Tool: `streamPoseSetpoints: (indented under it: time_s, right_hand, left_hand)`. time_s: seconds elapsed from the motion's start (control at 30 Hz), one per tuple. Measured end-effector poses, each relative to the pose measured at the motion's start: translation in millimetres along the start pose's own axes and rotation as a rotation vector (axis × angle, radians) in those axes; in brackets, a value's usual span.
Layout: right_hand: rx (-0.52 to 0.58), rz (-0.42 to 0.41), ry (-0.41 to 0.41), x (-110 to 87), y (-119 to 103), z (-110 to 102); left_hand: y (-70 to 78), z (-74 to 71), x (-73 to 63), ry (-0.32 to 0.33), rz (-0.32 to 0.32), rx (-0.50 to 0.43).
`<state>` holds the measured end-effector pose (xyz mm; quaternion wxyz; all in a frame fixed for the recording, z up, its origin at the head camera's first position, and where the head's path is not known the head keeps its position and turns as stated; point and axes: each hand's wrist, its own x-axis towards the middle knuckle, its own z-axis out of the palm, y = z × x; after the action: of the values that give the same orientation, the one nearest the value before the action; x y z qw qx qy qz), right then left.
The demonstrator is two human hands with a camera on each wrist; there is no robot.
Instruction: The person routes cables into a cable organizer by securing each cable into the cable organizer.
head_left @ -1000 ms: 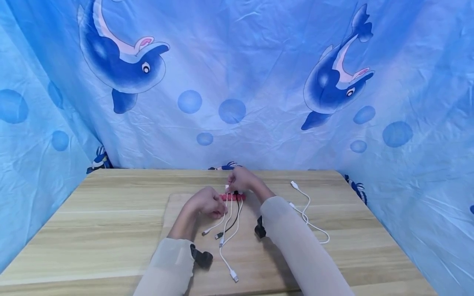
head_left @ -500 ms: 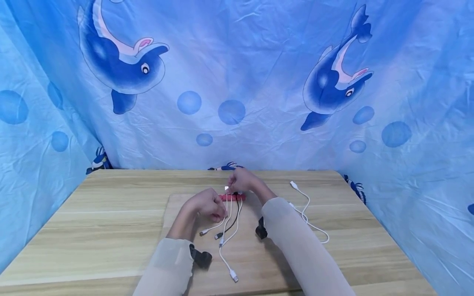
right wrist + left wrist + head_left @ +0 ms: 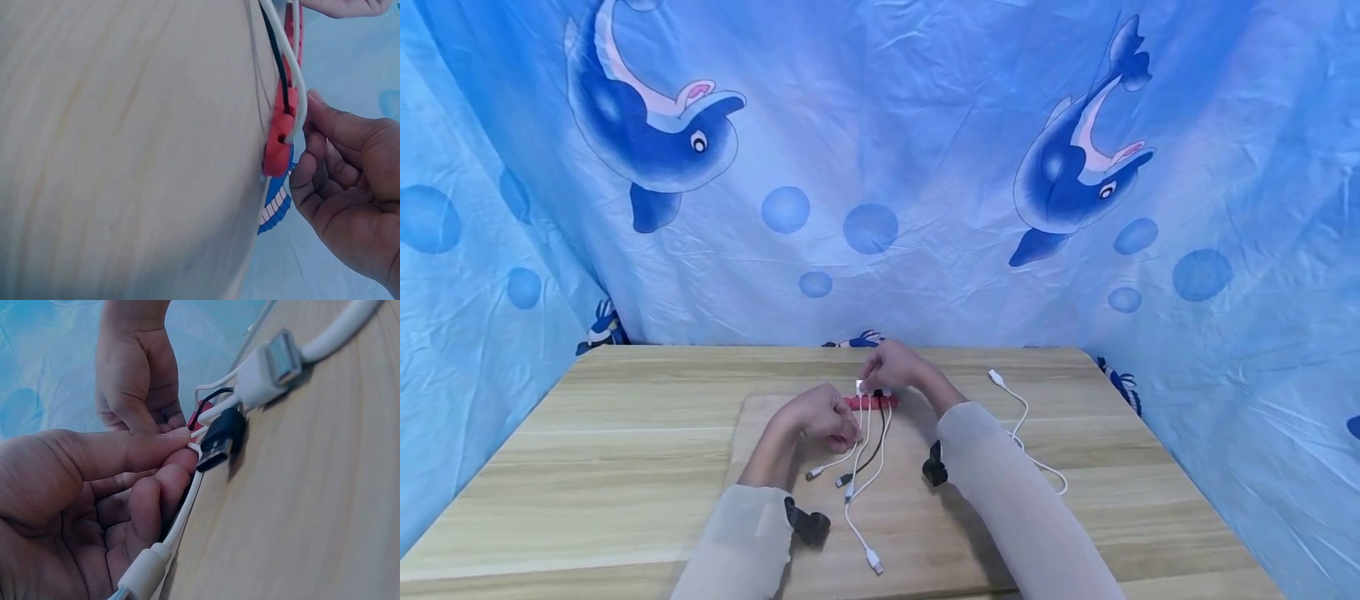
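Observation:
A red cable holder [image 3: 887, 402] lies near the far edge of a board, with several white cables and a black cable [image 3: 881, 433] running through its slots. Just left of it, my left hand [image 3: 826, 415] pinches a white cable [image 3: 182, 515] between thumb and forefinger. My right hand [image 3: 891, 365] reaches behind the holder, its fingertips together at a white plug [image 3: 860, 387]. In the right wrist view, the holder and cables partly hide what those fingertips grip. Loose ends point toward me, among them a black USB-C plug [image 3: 215, 453] and a white USB plug [image 3: 269, 369].
The holder sits on a light wooden board [image 3: 925, 542] on the wood-grain table [image 3: 587, 467]. A separate white cable [image 3: 1045, 465] lies to the right. Behind the table hangs a blue dolphin-print curtain [image 3: 925, 150].
My right wrist has shifted slightly to the right, and the white plug at its fingertips sits a little lower. The left hand keeps its pinch in about the same place.

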<state>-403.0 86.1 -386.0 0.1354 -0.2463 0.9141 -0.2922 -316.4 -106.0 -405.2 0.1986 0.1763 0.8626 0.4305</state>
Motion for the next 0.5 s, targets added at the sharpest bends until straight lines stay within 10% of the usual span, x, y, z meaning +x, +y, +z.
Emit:
streamPoseSetpoints:
  time_s: [0.5]
  right_hand:
    - [0.005,-0.047,0.117,-33.9,19,-20]
  left_hand:
    - [-5.6,5.4,-11.3,0.002,-0.015,0.013]
